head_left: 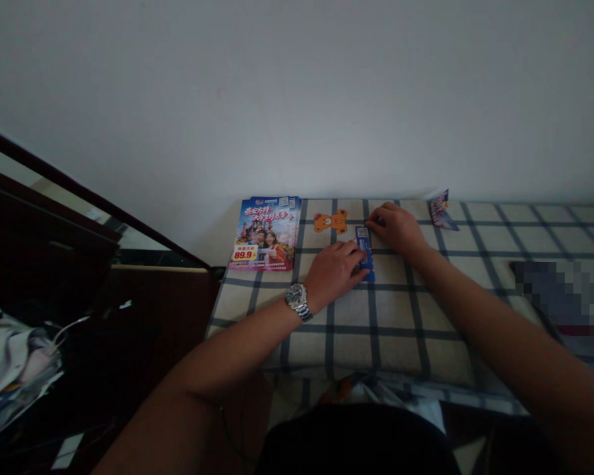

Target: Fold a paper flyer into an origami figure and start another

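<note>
A narrow folded flyer (369,257), blue with a QR code at its top, lies on the checked cloth. My left hand (334,270), a metal watch on its wrist, holds the flyer against the cloth with thumb and fingers apart across its left side. At the flyer's top right corner, my right hand (393,227) has its fingertips pinched together. The exact contact there is hard to see. Left of my hands sits a stack of printed flyers (264,234). An orange bear-shaped picture (330,222) lies between the stack and the folded flyer.
Another folded flyer (441,212) stands partly open near the wall, right of my right hand. A blurred dark object (559,297) lies at the right. The wall (297,99) runs behind the cloth. Dark furniture (39,231) and a pale heap (14,363) are at left.
</note>
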Available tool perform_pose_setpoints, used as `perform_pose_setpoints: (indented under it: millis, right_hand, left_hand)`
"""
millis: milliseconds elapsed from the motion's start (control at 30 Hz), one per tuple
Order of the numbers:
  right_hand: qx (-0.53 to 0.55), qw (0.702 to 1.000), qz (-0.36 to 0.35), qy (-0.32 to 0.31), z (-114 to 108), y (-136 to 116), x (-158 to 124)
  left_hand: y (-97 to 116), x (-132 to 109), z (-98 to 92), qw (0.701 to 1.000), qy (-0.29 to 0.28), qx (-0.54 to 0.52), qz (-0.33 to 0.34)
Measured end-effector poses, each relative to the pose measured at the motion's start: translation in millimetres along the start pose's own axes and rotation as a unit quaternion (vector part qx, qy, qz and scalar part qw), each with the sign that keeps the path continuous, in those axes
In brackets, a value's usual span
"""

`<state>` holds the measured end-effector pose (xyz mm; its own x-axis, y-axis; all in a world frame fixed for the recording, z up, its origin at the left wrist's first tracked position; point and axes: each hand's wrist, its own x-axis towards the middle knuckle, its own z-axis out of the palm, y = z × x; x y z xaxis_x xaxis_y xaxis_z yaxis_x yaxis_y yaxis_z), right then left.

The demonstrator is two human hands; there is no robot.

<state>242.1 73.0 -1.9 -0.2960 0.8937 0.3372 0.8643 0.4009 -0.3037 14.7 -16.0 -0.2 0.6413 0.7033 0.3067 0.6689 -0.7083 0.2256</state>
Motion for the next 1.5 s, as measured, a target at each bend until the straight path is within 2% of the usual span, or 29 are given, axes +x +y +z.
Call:
perform_pose_setpoints:
  millis: [333,467,700,967,1300,1500]
  right_hand:
    - [0.044,0.998,0.023,0.038,4,2,-4]
    - [0.07,0.997,-0.022,0.02,2,2,-12]
    - [0.051,0.996,-0.069,0.038,6,3,-30]
    - [0.036,0.994,-0.106,-0.006,-3,3,-40]
    - [0.056,0.986,-0.15,-0.046,-13,-2,-74]
    - [0.058,0.984,-0.159,-0.063,-17,0,-81]
  left_hand:
    - [-1,-2,0.2,1.0,0.004,-0.004,-0.006]
    - [-1,-2,-0.4,1.0,0.003,-0.003,-0.007]
    - [-1,-3,0.5,1.0,0.007,-0.002,-0.009]
    - [-2,-4,3.2,1.0,0.016,0.0,-0.005]
    - [-1,-4,1.5,1.0,0.014,-0.022,-0.012]
    - [-3,-5,-0.9,0.999,0.008,-0.035,-0.008]
